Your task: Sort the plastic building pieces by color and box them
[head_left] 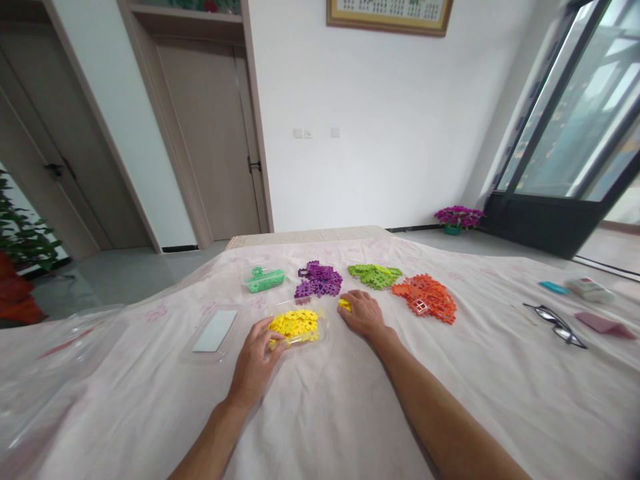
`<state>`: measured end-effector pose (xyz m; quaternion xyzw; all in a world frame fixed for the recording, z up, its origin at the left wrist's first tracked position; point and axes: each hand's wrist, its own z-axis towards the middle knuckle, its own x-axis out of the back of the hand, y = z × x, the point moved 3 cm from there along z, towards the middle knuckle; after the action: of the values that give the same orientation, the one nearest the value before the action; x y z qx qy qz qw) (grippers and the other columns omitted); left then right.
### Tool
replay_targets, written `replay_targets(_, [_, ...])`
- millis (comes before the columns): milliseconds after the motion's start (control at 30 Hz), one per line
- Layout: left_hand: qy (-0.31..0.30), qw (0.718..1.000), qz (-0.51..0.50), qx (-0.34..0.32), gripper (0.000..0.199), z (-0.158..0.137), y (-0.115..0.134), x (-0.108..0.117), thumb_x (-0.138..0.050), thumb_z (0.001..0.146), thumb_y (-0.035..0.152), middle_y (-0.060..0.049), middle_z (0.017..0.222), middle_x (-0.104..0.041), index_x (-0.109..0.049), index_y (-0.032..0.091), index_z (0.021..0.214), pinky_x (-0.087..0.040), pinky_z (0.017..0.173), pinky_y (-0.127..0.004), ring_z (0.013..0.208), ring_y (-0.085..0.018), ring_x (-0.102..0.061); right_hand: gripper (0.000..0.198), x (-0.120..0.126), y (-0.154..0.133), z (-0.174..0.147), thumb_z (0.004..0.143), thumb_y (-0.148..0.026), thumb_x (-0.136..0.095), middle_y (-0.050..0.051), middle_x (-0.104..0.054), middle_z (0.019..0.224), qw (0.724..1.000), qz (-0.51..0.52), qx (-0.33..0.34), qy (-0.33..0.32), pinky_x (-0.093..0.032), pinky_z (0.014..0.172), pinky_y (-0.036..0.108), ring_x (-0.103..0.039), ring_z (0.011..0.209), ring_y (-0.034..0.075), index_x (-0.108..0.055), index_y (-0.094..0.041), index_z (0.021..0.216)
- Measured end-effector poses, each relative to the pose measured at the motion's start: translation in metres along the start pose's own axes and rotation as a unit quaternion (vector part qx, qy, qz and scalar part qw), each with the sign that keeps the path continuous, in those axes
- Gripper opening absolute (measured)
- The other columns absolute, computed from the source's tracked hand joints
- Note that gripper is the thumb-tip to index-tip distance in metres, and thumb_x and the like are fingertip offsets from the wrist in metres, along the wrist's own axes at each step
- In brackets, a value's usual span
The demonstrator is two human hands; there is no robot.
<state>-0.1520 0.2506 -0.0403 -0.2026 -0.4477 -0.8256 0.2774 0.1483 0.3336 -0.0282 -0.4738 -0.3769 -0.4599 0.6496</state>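
A clear plastic container (pixel 324 327) filled with yellow interlocking plastic pieces (pixel 296 325) stands in front of me. My left hand (pixel 261 347) grips its left near side, the fingertips over the rim beside the pieces. To the right of the container, my right hand (pixel 364 313) rests low over the cloth with its fingers curled round a few yellow plastic pieces (pixel 345 304). Part of what it holds is hidden under the fingers. Behind both hands lie loose heaps of purple pieces (pixel 320 279), light green pieces (pixel 375 275) and orange pieces (pixel 427 297).
Green pieces fill another clear container (pixel 264 280) at the back left. A clear lid (pixel 213 333) with a white label lies left of my left hand, and larger clear plastic packaging (pixel 65 347) lies farther left. Glasses (pixel 557 325) and a pink cloth (pixel 604 325) are at the right.
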Motion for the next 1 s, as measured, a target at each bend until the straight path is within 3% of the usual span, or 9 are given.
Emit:
replay_targets(200, [0.002,1.0,0.001,-0.001,0.015,0.0,0.0,0.0,-0.058,0.089,0.032,-0.007,0.134,-0.054,-0.069,0.023,0.093,-0.043,0.11,-0.044,0.127,-0.023,-0.053,0.039,0.003,-0.004,-0.015,0.091,-0.046,-0.055,0.007,-0.063,0.129,1.0,0.013,0.024,0.008,-0.034,0.101,0.034,-0.052,0.119,0.025,-0.066,-0.026,0.122])
replay_targets(400, [0.014,1.0,-0.007,-0.011,0.019,-0.001,-0.003,-0.002,-0.06,0.088,0.03,-0.007,0.136,-0.054,-0.069,0.024,0.103,-0.042,0.111,-0.047,0.129,-0.024,-0.052,0.033,0.003,0.001,-0.013,0.087,-0.046,-0.06,0.007,-0.068,0.114,0.999,0.024,-0.017,0.034,-0.036,0.09,0.029,-0.055,0.109,0.023,-0.072,-0.022,0.107])
replay_targets(667, [0.02,1.0,-0.003,-0.017,0.02,-0.002,-0.005,-0.004,-0.061,0.087,0.026,-0.006,0.136,-0.054,-0.069,0.025,0.105,-0.043,0.111,-0.046,0.129,-0.023,-0.052,0.035,0.005,0.007,-0.011,0.074,-0.042,-0.072,0.008,-0.068,0.104,0.994,0.052,-0.046,0.09,-0.037,0.086,0.03,-0.055,0.103,0.024,-0.07,-0.019,0.1])
replay_targets(900, [0.018,1.0,0.006,-0.021,0.02,-0.002,-0.003,-0.002,-0.061,0.085,0.023,-0.006,0.136,-0.054,-0.07,0.025,0.103,-0.044,0.111,-0.045,0.129,-0.023,-0.053,0.015,0.007,0.006,-0.011,0.077,-0.033,-0.068,0.003,-0.068,0.084,0.986,0.096,-0.022,0.131,-0.036,0.074,0.027,-0.057,0.088,0.02,-0.069,-0.023,0.087])
replay_targets(1000, [0.015,1.0,0.012,-0.023,0.021,-0.002,-0.002,-0.003,-0.06,0.085,0.022,-0.006,0.135,-0.054,-0.07,0.025,0.104,-0.044,0.111,-0.045,0.128,-0.023,-0.053,0.015,0.004,0.004,-0.01,0.077,-0.034,-0.067,0.001,-0.068,0.083,0.978,0.156,-0.034,0.134,-0.037,0.069,0.027,-0.058,0.079,0.018,-0.069,-0.022,0.086])
